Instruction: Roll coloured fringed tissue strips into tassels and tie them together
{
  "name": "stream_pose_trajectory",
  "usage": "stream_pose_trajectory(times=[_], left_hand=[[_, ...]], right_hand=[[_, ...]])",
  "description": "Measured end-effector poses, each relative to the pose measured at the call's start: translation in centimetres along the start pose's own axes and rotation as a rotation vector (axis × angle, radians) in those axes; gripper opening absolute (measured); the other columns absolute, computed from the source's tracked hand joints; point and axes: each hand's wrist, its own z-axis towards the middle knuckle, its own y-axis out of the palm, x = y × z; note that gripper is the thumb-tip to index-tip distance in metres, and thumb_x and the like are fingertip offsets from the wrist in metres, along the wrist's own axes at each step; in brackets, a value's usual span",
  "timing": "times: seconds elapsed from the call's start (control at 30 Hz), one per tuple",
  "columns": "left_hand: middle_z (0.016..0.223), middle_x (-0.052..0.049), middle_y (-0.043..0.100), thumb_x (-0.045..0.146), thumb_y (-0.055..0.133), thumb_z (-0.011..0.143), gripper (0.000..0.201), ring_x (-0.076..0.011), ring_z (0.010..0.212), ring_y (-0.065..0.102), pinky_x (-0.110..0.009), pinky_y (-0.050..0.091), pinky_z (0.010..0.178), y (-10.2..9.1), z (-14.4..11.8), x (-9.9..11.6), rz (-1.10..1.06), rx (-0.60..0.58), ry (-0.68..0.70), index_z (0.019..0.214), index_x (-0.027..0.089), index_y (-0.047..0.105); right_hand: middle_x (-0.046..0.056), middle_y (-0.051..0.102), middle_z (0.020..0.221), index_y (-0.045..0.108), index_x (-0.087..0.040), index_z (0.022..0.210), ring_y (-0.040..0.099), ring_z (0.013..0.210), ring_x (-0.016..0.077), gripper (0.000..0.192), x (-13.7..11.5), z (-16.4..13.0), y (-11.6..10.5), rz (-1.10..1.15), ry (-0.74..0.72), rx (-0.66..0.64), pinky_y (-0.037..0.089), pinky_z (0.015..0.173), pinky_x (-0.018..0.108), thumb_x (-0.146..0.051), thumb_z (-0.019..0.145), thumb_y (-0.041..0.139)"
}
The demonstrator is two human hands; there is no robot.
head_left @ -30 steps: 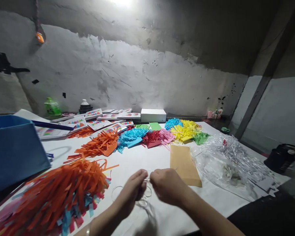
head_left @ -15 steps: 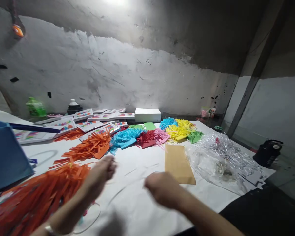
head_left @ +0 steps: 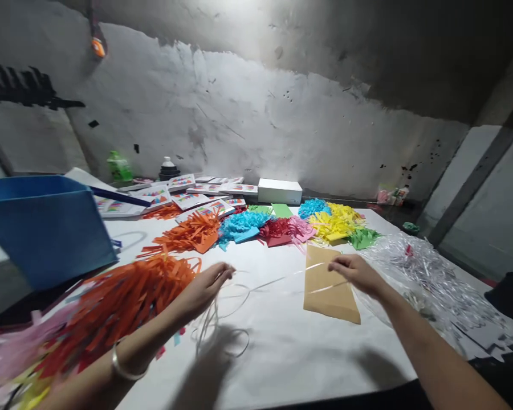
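The person is stretching a clear plastic strip (head_left: 277, 279) between both hands above the white-covered surface (head_left: 282, 353). The left hand (head_left: 207, 287) is pinching one end with its fingers (head_left: 227, 274) drawn narrow around it, beside the big orange paper fringe (head_left: 123, 296). The right hand (head_left: 354, 272) is gripping the other end, fingers closed on the strip, hovering over the brown envelope (head_left: 330, 287). More of the same strip is trailing down from the left hand in loose loops (head_left: 222, 330) that are lying on the surface.

Judging by how it is sagging and curling, the strip is looking very light, thin and limp, with a little spring in the coils. It is likely slippery and easy to tangle or crease, so pinching it flat near the ends, as both hands are doing, seems the sound place to take hold; pulling hard might stretch or snap it.

Behind the hands, bundles of cut paper in blue (head_left: 241, 223), red (head_left: 277, 230) and yellow (head_left: 336, 222) are sitting in a row, with a heap of clear shredded film (head_left: 414, 267) to the right and a blue box (head_left: 47, 228) to the left.

Flat packs with coloured triangle prints (head_left: 188, 199) are lying near the wall, but I cannot read any writing or brand on them or on the white box (head_left: 280, 191).
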Motion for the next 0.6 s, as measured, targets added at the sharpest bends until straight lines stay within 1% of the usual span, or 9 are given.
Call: stream_pose_trajectory(times=[0.07, 0.17, 0.23, 0.27, 0.33, 0.4, 0.47, 0.5, 0.6], left_hand=[[0.075, -0.004, 0.063, 0.04, 0.073, 0.073, 0.022, -0.0223, 0.078, 0.059, -0.027, 0.05, 0.066, -1.0, 1.8, 0.3, 0.045, 0.058, 0.055, 0.067, 0.02, 0.064], [0.076, -0.004, 0.062, 0.044, 0.067, 0.079, 0.027, -0.0209, 0.074, 0.061, -0.028, 0.053, 0.059, -2.8, 3.5, 1.3, 0.04, 0.058, 0.043, 0.076, 0.018, 0.062], [0.078, -0.005, 0.063, 0.048, 0.064, 0.082, 0.031, -0.0206, 0.071, 0.064, -0.027, 0.053, 0.052, -3.2, 3.6, 2.1, 0.026, -0.02, 0.035, 0.08, 0.017, 0.061], [0.079, -0.005, 0.064, 0.05, 0.063, 0.083, 0.034, -0.0206, 0.071, 0.065, -0.026, 0.053, 0.049, -3.1, 3.4, 2.5, 0.016, -0.072, 0.032, 0.081, 0.017, 0.061], [0.08, -0.006, 0.066, 0.054, 0.063, 0.084, 0.038, -0.0209, 0.072, 0.068, -0.025, 0.054, 0.046, -1.9, 2.7, 3.1, -0.007, -0.183, 0.035, 0.081, 0.016, 0.061], [0.08, -0.007, 0.069, 0.057, 0.064, 0.084, 0.041, -0.0213, 0.074, 0.069, -0.024, 0.055, 0.045, -0.1, 1.7, 3.5, -0.03, -0.29, 0.047, 0.079, 0.016, 0.062], [0.079, -0.006, 0.071, 0.057, 0.066, 0.083, 0.041, -0.0202, 0.071, 0.069, -0.025, 0.057, 0.046, 1.3, 0.9, 3.7, -0.057, -0.351, 0.063, 0.078, 0.016, 0.063], [0.077, -0.005, 0.071, 0.055, 0.069, 0.082, 0.04, -0.0189, 0.068, 0.068, -0.025, 0.057, 0.046, 1.5, 0.6, 3.7, -0.071, -0.348, 0.072, 0.077, 0.016, 0.063], [0.066, 0.0, 0.066, 0.05, 0.072, 0.081, 0.035, -0.013, 0.053, 0.062, -0.021, 0.053, 0.042, -0.8, 0.2, 3.6, -0.13, -0.167, 0.097, 0.075, 0.017, 0.06]], right_hand=[[0.005, 0.074, 0.081, 0.073, -0.016, 0.079, 0.067, 0.079, 0.019, 0.026, 1.9, 1.4, -2.8, -0.066, 0.13, 0.123, 0.046, 0.072, 0.028, -0.031, 0.089, 0.054], [0.018, 0.071, 0.088, 0.07, -0.01, 0.079, 0.066, 0.095, 0.0275, 0.027, 4.6, 3.4, -7.6, -0.177, 0.35, 0.351, 0.044, 0.085, 0.041, -0.026, 0.091, 0.051], [0.033, 0.066, 0.101, 0.07, -0.005, 0.082, 0.059, 0.115, 0.04, 0.034, 5.3, 4.6, -9.1, -0.194, 0.399, 0.43, 0.037, 0.092, 0.053, -0.028, 0.094, 0.048], [0.038, 0.062, 0.108, 0.071, -0.003, 0.085, 0.053, 0.122, 0.0462, 0.035, 4.9, 5.1, -8.7, -0.182, 0.374, 0.431, 0.034, 0.094, 0.058, -0.031, 0.093, 0.051], [0.038, 0.057, 0.124, 0.07, -0.004, 0.103, 0.043, 0.131, 0.0507, 0.039, 2.7, 5.8, -5.3, -0.118, 0.22, 0.362, 0.028, 0.101, 0.064, -0.037, 0.081, 0.068], [0.023, 0.057, 0.136, 0.062, -0.014, 0.127, 0.047, 0.132, 0.0397, 0.069, -1.5, 6.0, 0.7, -0.001, -0.044, 0.194, 0.034, 0.108, 0.054, -0.037, 0.066, 0.083], [0.012, 0.057, 0.141, 0.051, -0.022, 0.141, 0.054, 0.128, 0.029, 0.093, -6.4, 5.7, 7.6, 0.121, -0.29, 0.002, 0.045, 0.103, 0.04, -0.04, 0.057, 0.089], [0.009, 0.062, 0.136, 0.053, -0.022, 0.139, 0.06, 0.12, 0.0259, 0.091, -8.6, 5.5, 10.7, 0.17, -0.378, -0.072, 0.05, 0.096, 0.035, -0.043, 0.058, 0.089], [0.0, 0.076, 0.09, 0.07, -0.022, 0.113, 0.07, 0.077, 0.015, 0.028, -12.0, 4.8, 16.3, 0.236, -0.496, -0.204, 0.053, 0.07, 0.024, -0.035, 0.09, 0.061]])
